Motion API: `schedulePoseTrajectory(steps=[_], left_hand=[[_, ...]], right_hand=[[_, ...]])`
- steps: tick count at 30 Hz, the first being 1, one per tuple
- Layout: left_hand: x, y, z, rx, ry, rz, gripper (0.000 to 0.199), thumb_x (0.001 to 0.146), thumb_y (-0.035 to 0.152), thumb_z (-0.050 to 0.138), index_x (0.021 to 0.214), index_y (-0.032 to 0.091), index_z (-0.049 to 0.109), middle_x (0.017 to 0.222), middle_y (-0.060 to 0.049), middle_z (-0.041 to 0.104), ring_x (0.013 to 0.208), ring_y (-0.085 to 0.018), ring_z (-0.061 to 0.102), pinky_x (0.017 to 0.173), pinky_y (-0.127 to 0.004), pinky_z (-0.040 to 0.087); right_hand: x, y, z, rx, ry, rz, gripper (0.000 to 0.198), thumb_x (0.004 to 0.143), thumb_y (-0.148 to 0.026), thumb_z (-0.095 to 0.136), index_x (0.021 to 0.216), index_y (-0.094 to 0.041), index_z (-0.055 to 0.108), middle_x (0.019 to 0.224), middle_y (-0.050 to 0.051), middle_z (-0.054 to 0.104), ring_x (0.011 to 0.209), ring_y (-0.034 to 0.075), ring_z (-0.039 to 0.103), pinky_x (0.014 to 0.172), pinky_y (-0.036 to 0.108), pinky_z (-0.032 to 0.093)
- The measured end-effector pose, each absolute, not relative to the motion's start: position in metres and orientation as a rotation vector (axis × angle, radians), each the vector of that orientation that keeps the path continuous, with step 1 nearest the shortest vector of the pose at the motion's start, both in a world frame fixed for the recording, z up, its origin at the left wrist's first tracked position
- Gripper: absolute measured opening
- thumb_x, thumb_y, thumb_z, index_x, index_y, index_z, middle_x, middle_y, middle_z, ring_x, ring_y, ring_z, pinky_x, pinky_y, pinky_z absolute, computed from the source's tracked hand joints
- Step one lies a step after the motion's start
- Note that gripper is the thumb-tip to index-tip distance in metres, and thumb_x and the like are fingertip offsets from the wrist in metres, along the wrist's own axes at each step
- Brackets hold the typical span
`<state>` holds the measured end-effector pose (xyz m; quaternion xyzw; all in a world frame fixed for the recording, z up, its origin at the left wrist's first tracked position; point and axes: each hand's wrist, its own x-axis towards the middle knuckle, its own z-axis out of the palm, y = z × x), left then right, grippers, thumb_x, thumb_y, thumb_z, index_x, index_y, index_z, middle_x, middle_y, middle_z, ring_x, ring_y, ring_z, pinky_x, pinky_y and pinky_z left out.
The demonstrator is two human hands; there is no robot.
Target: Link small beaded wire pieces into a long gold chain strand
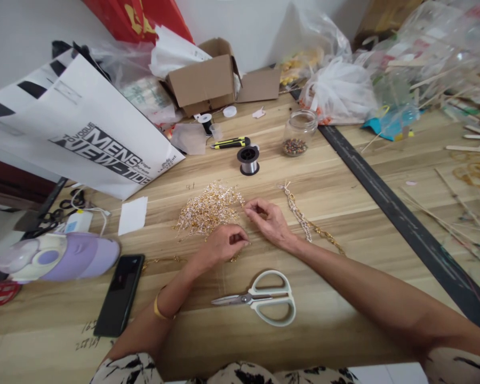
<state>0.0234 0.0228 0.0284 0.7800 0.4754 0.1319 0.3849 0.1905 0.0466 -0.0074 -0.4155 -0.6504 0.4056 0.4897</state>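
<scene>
My left hand (226,242) is closed in a pinch, with a tiny gold bit showing at its fingertips. A thin gold beaded strand (164,260) runs under my left forearm and shows again just below that hand. My right hand (266,218) has thumb and forefinger pinched together at the right edge of a heap of small gold and silvery pieces (210,208); whatever they hold is too small to name. White-handled scissors (274,298) lie nearer me, blades pointing left. To the right of my right hand, silver and gold chain strands (300,216) lie tied at one end.
Behind the heap stand a spool of clear line (248,161), a yellow-black cutter (230,143) and a glass jar of beads (299,133). At left are a phone (120,295), a purple bottle (72,256) and a large paper bag (104,128). A black strip (368,178) crosses the right.
</scene>
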Motion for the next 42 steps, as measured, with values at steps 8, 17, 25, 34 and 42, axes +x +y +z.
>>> schedulePoseTrajectory(steps=[8, 17, 25, 34, 42], left_hand=[[0.020, 0.028, 0.029, 1.498, 1.151, 0.428, 0.017, 0.072, 0.028, 0.065, 0.070, 0.012, 0.059, 0.065, -0.004, 0.066, 0.057, -0.011, 0.059, 0.054, -0.022, 0.045], [0.019, 0.032, 0.029, 1.533, 1.147, 0.455, 0.010, 0.077, 0.022, 0.060, 0.074, 0.012, 0.060, 0.063, -0.001, 0.063, 0.060, -0.011, 0.058, 0.060, -0.022, 0.047], [0.014, 0.034, 0.024, 1.536, 1.122, 0.451, 0.014, 0.082, 0.025, 0.056, 0.089, 0.013, 0.060, 0.066, -0.002, 0.064, 0.062, -0.012, 0.059, 0.062, -0.023, 0.047], [0.016, 0.031, 0.032, 1.601, 1.185, 0.431, 0.022, 0.081, 0.028, 0.057, 0.096, 0.012, 0.058, 0.060, 0.001, 0.059, 0.056, -0.010, 0.054, 0.057, -0.021, 0.042], [0.020, 0.029, 0.032, 1.625, 1.280, 0.361, 0.028, 0.081, 0.033, 0.057, 0.095, 0.010, 0.063, 0.046, 0.006, 0.049, 0.041, -0.007, 0.044, 0.046, -0.018, 0.034]], right_hand=[[0.191, 0.047, -0.009, -1.021, -1.548, 1.009, 0.015, 0.084, -0.028, 0.052, 0.079, -0.016, 0.059, 0.069, 0.000, 0.058, 0.063, 0.012, 0.052, 0.060, 0.023, 0.042], [0.191, 0.049, -0.008, -1.023, -1.513, 1.045, 0.015, 0.084, -0.028, 0.053, 0.079, -0.016, 0.060, 0.067, 0.000, 0.058, 0.060, 0.011, 0.051, 0.057, 0.023, 0.040], [0.192, 0.050, -0.008, -1.022, -1.511, 1.039, 0.012, 0.083, -0.024, 0.052, 0.078, -0.016, 0.059, 0.065, -0.001, 0.056, 0.060, 0.011, 0.050, 0.057, 0.022, 0.040], [0.192, 0.052, -0.011, -1.044, -1.394, 1.128, 0.015, 0.082, -0.030, 0.053, 0.080, -0.015, 0.058, 0.064, -0.001, 0.053, 0.057, 0.010, 0.047, 0.053, 0.022, 0.038], [0.192, 0.051, -0.007, -1.032, -1.314, 1.187, 0.018, 0.082, -0.032, 0.054, 0.078, -0.016, 0.057, 0.060, -0.002, 0.052, 0.053, 0.010, 0.047, 0.051, 0.022, 0.038]])
